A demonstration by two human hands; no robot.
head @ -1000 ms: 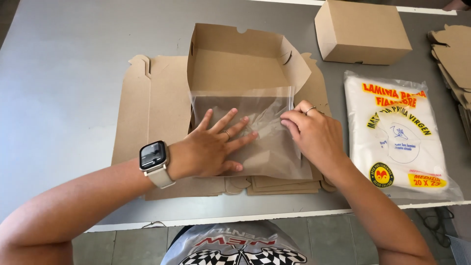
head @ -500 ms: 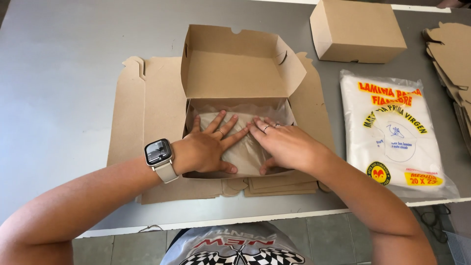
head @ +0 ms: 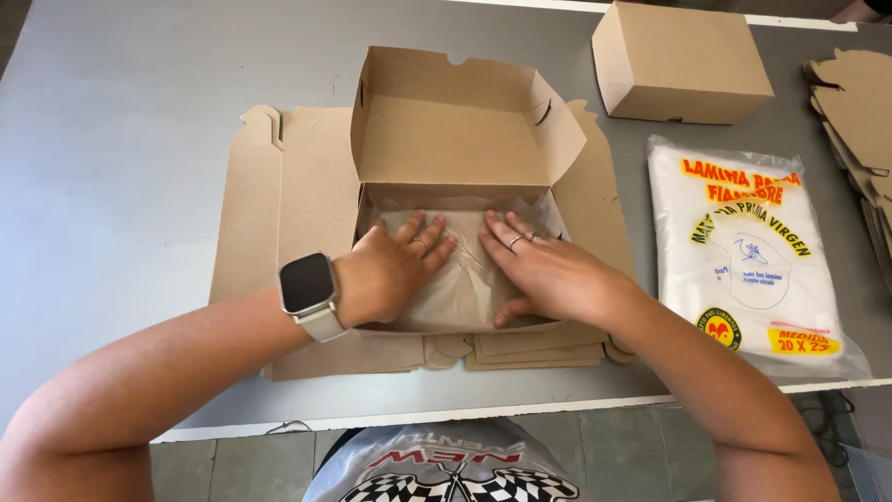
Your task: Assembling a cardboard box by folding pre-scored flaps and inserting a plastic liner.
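An open cardboard box (head: 455,139) sits on the grey desk (head: 130,167), its lid standing upright at the far side. A thin sheet of clear liner (head: 465,279) lies across the bottom of the box, creased and riding a little up the far and side walls.

Both hands are inside the box, pressed flat on the liner. The left hand (head: 395,270) lies palm down on the left half, fingers spread wide and pointing toward the lid; it grips nothing. A watch (head: 308,293) with a pale strap is on that wrist, just outside the near wall of the box. The right hand (head: 539,270) lies palm down on the right half, fingers spread and angled toward the far left, thumb tucked toward the near wall; it also grips nothing. The fingertips of the two hands are near each other at the middle of the box but apart, and the liner shows between them.

The box rests on a stack of flat, unfolded cardboard blanks (head: 279,214) that spread out to the left and right of it. To the right, on the desk, lies a white plastic pack (head: 743,251) with yellow and red print. Beyond it stands a closed box (head: 678,60), and more blanks (head: 859,102) lie at the right edge.
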